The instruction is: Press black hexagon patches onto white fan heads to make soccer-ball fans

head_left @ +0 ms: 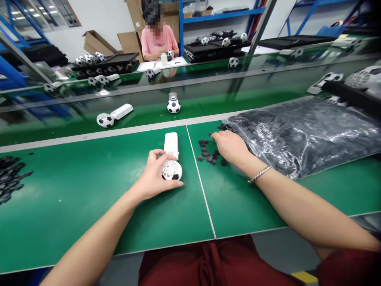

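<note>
My left hand (157, 171) grips the rim of a white round soccer-ball-patterned part (172, 170), thumb on the near side and fingers on the far side. The part lies on the green bench, its lattice face up, with black patches on its near edge. A white oblong handle (171, 145) extends from it, away from me. My right hand (230, 147) is among small black pentagon pieces (204, 151), beside a clear plastic bag (309, 135) full of dark pieces. Its thumb and forefinger are pinched together around a small black piece (210, 134), partly hidden by the fingertips.
A heap of black pieces (10, 176) lies at the left. Beyond the bench edge, a green conveyor belt (143, 109) carries soccer-ball units (173, 105), some with white handles. A dark tray (351, 93) stands at the right. Across the line sits a co-worker (159, 41).
</note>
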`<state>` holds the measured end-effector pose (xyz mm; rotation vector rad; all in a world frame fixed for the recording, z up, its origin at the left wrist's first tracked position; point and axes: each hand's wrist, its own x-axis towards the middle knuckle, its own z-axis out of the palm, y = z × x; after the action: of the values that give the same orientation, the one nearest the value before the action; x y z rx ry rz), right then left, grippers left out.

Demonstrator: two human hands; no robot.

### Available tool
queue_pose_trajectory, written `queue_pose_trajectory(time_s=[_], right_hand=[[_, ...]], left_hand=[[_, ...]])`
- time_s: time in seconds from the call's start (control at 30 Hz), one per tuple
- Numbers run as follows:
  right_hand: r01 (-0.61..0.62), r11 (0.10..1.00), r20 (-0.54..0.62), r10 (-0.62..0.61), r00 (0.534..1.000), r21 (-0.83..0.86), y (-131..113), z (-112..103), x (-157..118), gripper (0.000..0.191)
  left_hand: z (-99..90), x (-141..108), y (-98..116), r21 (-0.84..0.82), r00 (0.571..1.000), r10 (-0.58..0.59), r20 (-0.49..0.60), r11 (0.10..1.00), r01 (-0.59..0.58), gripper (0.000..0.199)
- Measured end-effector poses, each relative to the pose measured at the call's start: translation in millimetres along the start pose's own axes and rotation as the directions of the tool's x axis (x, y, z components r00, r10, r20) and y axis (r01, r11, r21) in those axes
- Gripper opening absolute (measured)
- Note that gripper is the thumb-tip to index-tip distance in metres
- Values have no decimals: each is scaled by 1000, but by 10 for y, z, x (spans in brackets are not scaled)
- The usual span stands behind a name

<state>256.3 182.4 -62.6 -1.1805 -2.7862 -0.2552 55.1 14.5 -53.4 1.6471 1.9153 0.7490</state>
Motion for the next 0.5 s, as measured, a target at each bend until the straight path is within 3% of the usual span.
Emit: queue_pose_trajectory(time_s=[0.07,0.13,0.27,0.37,0.5], right_hand=[[28,981,-72,-14,997,191,-30,-17,-14,32],[92,884,-115,-44,992,458,-102,-47,-49,26],[138,510,-69,-152,986,849,-305,-114,-172,8],[215,353,-128,-253,959,911,-428,-141,-256,3],[249,289,-160,-298,941,924,-543,-128,-297,4]], left_hand=[[-27,1,6,-15,1000,10,23,1000,-10,55],[-73,0,23,-11,996,45,81,999,-44,54],[-179,0,53,-19,960,160,231,987,-160,52],[-209,-9,62,-25,945,195,261,980,-196,54],[-153,-38,83,1,963,169,210,985,-173,53]])
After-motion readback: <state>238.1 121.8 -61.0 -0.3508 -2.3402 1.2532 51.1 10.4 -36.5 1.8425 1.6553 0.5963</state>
